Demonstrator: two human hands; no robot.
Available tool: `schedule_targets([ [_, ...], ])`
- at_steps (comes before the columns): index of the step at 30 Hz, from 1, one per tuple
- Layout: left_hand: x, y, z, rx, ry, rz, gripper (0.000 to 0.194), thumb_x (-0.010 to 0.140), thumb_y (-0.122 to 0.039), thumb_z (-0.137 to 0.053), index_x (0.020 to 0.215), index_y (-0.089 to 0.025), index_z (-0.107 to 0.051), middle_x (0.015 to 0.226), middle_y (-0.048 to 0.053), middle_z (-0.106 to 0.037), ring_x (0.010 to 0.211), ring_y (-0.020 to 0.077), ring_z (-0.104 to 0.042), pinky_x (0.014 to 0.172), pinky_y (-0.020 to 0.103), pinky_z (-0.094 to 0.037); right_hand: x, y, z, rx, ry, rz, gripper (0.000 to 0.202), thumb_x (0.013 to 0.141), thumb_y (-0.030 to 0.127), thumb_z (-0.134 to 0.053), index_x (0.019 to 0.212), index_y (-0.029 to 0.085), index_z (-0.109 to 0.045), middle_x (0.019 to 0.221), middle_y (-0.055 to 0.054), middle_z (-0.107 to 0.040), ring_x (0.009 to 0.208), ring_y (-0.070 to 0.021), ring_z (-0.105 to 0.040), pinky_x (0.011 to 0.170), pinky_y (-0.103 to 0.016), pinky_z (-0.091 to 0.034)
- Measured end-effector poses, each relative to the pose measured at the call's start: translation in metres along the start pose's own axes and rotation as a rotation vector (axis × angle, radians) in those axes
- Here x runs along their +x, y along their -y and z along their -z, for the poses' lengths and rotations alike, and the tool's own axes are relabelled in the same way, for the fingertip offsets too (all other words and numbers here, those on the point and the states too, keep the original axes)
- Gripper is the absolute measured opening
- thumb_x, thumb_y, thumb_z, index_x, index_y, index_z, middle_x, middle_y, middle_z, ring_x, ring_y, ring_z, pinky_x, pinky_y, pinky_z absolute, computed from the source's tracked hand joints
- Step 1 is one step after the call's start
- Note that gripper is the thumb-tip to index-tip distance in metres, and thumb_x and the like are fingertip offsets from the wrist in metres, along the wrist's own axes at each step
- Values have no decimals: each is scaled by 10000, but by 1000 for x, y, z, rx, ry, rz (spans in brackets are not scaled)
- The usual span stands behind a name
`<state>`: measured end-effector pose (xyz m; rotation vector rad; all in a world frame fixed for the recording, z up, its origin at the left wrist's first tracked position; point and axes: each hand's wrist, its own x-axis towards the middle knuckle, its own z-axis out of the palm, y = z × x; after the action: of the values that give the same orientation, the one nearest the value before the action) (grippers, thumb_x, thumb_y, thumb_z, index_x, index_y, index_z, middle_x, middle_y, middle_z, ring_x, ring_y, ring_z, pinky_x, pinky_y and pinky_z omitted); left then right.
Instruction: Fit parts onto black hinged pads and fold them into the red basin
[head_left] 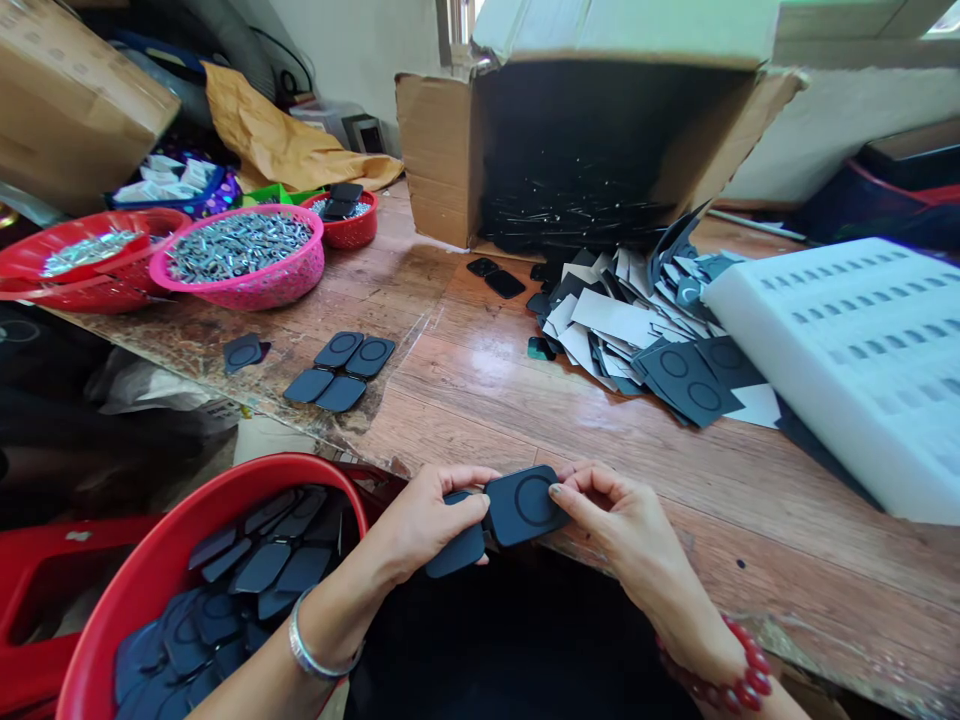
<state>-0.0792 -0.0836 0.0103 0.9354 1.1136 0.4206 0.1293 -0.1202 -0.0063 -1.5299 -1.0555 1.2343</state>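
A dark two-panel pad (525, 505) is held just over the near edge of the desk (465, 400), on the person's side of the open cardboard box (441, 165) and well apart from it. The left hand (439, 525) has its grip closed on the pad, thumb lying across the plain panel beside the joint. The right hand (622, 515) pinches the far edge of the other panel, which carries a dark ring, between thumb and fingers. A silver bangle (300, 640) circles the left wrist, red beads (742, 680) the right.

Left of the box and nearer the person, four dark panels (343, 370) lie together, two ringed and two plain, with a small ringed sheet (242, 351) near them. Lower left of the box, a red tub (142, 570) holds many similar dark panels.

Just in front of the box are a few small dark pieces (505, 284); to its front right spreads a heap of grey and dark sheets (615, 315), then a slotted white foam block (832, 400). To its left stand a small red bowl (356, 235), a pink bowl (240, 290) of metal pieces and a wider red bowl (120, 280). The box's contents are too dark to tell.
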Motion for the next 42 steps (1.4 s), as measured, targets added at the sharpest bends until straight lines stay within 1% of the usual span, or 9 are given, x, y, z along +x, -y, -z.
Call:
schedule_targets([
  [9, -1, 1, 0, 17, 59, -37, 375, 761, -289, -684, 1107, -154, -740, 761, 30, -708, 539, 101, -605, 518, 236, -585, -3, -1, -1, -111, -21, 106, 271, 761, 418, -690, 611, 211, -600, 818, -60, -612, 696, -184, -565, 595, -300, -442],
  [15, -2, 3, -1, -8, 62, -41, 398, 750, -336, -699, 1098, -147, -745, 758, 34, -711, 528, 106, -608, 523, 246, -581, -7, 3, 7, -543, -42, 302, 257, 880, 379, -597, 677, 230, -548, 688, -25, -578, 603, -167, -513, 580, -303, -377],
  [18, 0, 7, -4, -72, 50, -34, 436, 720, -347, -724, 1098, -130, -735, 768, 44, -710, 564, 130, -620, 535, 267, -580, -4, 1, 11, -659, -98, 265, 309, 869, 456, -622, 701, 238, -481, 597, 14, -533, 520, -146, -444, 537, -294, -324],
  [23, 2, 10, -9, -97, 18, -74, 444, 699, -353, -742, 1097, -161, -707, 847, 23, -705, 657, 142, -623, 602, 256, -532, -1, 3, 3, -375, 63, 160, 277, 868, 492, -582, 938, 224, -576, 688, 6, -628, 604, -167, -555, 552, -266, -418],
  [29, -4, 12, -15, 170, 123, -228, 222, 646, -322, -799, 703, -139, -688, 643, -34, -582, 612, 106, -496, 567, 203, -377, 4, -2, -13, -258, -68, 214, 472, 855, 632, -534, 647, 209, -556, 567, 3, -507, 518, -136, -448, 473, -254, -354],
  [33, 0, 18, -15, 129, 65, -250, 321, 767, -450, -663, 749, -132, -699, 653, -2, -612, 582, 128, -525, 555, 226, -403, 15, -4, -22, 43, -97, -120, 582, 770, 771, -532, 625, 209, -493, 471, 45, -387, 396, -89, -310, 365, -222, -230],
  [36, 10, 5, 17, 407, -271, -387, 380, 872, -464, -521, 792, -144, -708, 684, 8, -637, 618, 148, -572, 572, 234, -441, 18, -6, -21, 226, 17, -319, 621, 738, 811, -515, 810, 196, -568, 468, 48, -461, 332, -82, -299, 325, -201, -204],
  [38, 18, -15, 59, 648, -619, -448, 356, 888, -424, -516, 708, -163, -678, 708, 19, -638, 713, 171, -605, 643, 247, -464, 16, -13, -14, 248, 42, -311, 627, 726, 804, -545, 868, 194, -575, 505, 30, -524, 347, -96, -372, 328, -204, -265],
  [42, 23, -56, 156, 801, -902, -385, 313, 859, -343, -616, 596, -172, -600, 752, 54, -638, 911, 234, -616, 803, 302, -479, 9, -34, 4, 206, 131, -240, 579, 680, 746, -672, 849, 200, -580, 537, 6, -573, 409, -127, -478, 377, -229, -366],
])
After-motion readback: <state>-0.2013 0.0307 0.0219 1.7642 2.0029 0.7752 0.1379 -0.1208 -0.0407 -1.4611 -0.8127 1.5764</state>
